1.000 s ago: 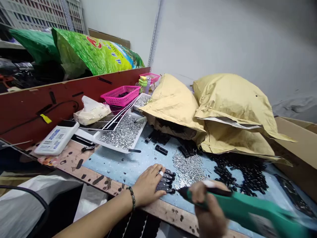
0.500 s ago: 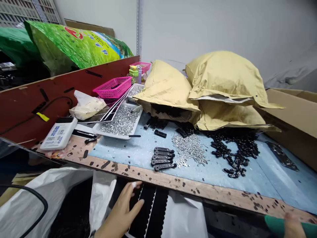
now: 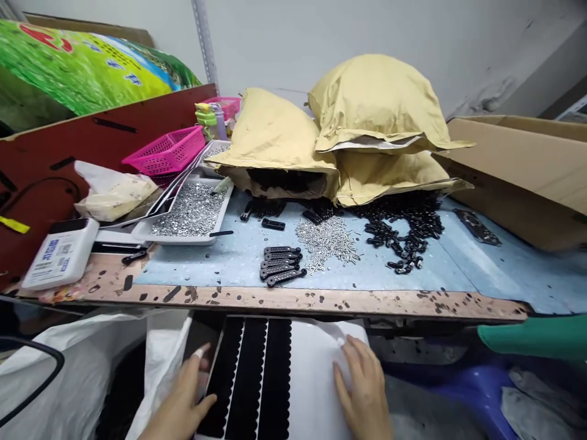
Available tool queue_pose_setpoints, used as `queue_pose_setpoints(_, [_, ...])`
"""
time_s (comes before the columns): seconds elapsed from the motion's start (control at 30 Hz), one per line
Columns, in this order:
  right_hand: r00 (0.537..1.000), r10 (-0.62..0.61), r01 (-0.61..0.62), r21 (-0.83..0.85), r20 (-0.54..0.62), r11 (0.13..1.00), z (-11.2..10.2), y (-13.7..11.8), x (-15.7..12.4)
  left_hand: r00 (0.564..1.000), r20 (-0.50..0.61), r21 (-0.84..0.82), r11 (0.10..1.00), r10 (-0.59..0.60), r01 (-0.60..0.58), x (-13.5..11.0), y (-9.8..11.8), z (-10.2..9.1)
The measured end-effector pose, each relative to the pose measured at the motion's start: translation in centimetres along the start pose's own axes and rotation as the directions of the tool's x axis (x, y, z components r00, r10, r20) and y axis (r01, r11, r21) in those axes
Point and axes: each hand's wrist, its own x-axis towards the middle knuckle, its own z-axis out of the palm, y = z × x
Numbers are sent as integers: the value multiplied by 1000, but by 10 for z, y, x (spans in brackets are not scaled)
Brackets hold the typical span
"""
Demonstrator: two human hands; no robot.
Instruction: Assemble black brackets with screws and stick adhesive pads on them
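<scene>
Below the table edge lies a white sheet (image 3: 316,379) carrying black scalloped strips (image 3: 250,373). My left hand (image 3: 183,400) rests on its left edge, fingers curled around the edge beside the strips. My right hand (image 3: 364,391) lies flat on the sheet's right part, fingers stretched out. A green tool (image 3: 536,336) sticks in from the right, apart from both hands. On the table above, a row of black flat metal links (image 3: 280,269) lies next to a pile of small silver screws (image 3: 326,239).
A white tray of silver nuts (image 3: 190,211), a pink basket (image 3: 167,150), tan paper sacks (image 3: 367,128), a heap of black parts (image 3: 403,229) and a cardboard box (image 3: 523,168) crowd the blue-matted table (image 3: 481,269). White plastic bags (image 3: 87,366) hang at lower left.
Both hands left the tabletop and dropped below its edge. The right hand let go of the green tool and now rests on the white sheet; the view swung right and down.
</scene>
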Motion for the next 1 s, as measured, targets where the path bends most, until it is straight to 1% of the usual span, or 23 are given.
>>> queue_pose_setpoints(0.03, [999, 43, -44, -56, -24, 997, 1, 10, -1, 988, -71, 132, 983, 134, -124, -1, 6, -2])
queue_pose_setpoints(0.07, [995, 93, -96, -91, -36, 991, 2, 20, -1, 953, -80, 248, 932, 292, -265, 0, 16, -1])
queue_pose_setpoints(0.1, [989, 142, -145, -109, -32, 983, 3, 28, -1, 905, -16, 326, 858, 424, -396, 2, 30, 2])
queue_pose_setpoints(0.13, [983, 184, -185, -116, -14, 976, 5, 34, 0, 850, 84, 359, 780, 520, -513, 7, 46, 7])
queue_pose_setpoints(0.17, [977, 213, -210, -116, 8, 971, 7, 39, 1, 802, 190, 366, 717, 567, -594, 13, 63, 14])
queue_pose_setpoints(0.2, [974, 226, -222, -111, 25, 969, 9, 43, 2, 769, 278, 367, 677, 575, -638, 20, 78, 23])
queue_pose_setpoints(0.23, [973, 226, -222, -99, 33, 970, 11, 45, 4, 755, 321, 384, 650, 572, -656, 26, 91, 32])
queue_pose_setpoints(0.3, [982, 187, -186, -67, 17, 980, 11, 46, 7, 756, 368, 444, 612, 542, -655, 38, 109, 50])
queue_pose_setpoints(0.33, [987, 158, -158, -55, 2, 986, 10, 46, 9, 767, 378, 476, 602, 518, -641, 43, 114, 57])
queue_pose_setpoints(0.4, [994, 108, -109, -49, -18, 993, 6, 43, 12, 807, 375, 536, 604, 456, -590, 47, 119, 65])
queue_pose_setpoints(0.47, [997, 73, -75, -54, -33, 996, 2, 37, 15, 839, 362, 567, 618, 406, -544, 48, 121, 66])
queue_pose_setpoints(0.5, [999, 39, -41, -59, -37, 997, 1, 32, 17, 842, 368, 565, 624, 394, -539, 49, 122, 65])
queue_pose_setpoints(0.53, [999, -15, 13, -69, -29, 998, 1, 27, 20, 834, 386, 550, 627, 395, -552, 49, 124, 63])
queue_pose_setpoints(0.63, [983, -178, 182, -121, 43, 976, 5, 9, 31, 767, 470, 468, 614, 437, -636, 51, 131, 60])
queue_pose_setpoints(0.67, [979, -195, 202, -141, 63, 969, 6, 3, 36, 746, 492, 438, 612, 450, -658, 51, 134, 61])
queue_pose_setpoints(0.73, [984, -168, 178, -175, 66, 968, 2, -5, 46, 719, 526, 385, 627, 454, -677, 52, 140, 64])
queue_pose_setpoints(0.77, [984, -163, 174, -164, 78, 971, -4, -6, 51, 715, 537, 364, 642, 447, -675, 53, 143, 65])
queue_pose_setpoints(0.8, [978, -173, 187, -126, 117, 974, -13, -6, 56, 715, 546, 348, 659, 436, -667, 54, 146, 65])
queue_pose_setpoints(0.83, [964, -197, 211, -66, 179, 975, -25, -3, 60, 720, 552, 335, 679, 420, -653, 55, 149, 64])
queue_pose_setpoints(0.9, [915, -257, 245, 78, 312, 966, -54, 8, 67, 733, 562, 321, 716, 383, -620, 58, 157, 57])
queue_pose_setpoints(0.93, [902, -264, 240, 112, 340, 964, -68, 14, 70, 734, 575, 307, 737, 360, -602, 61, 161, 52])
queue_pose_setpoints(0.97, [913, -248, 225, 108, 325, 968, -80, 20, 72, 727, 599, 284, 760, 336, -585, 65, 166, 46])
queue_pose_setpoints(1.0, [945, -205, 194, 67, 256, 979, -88, 24, 72, 710, 631, 253, 782, 313, -570, 69, 170, 40])
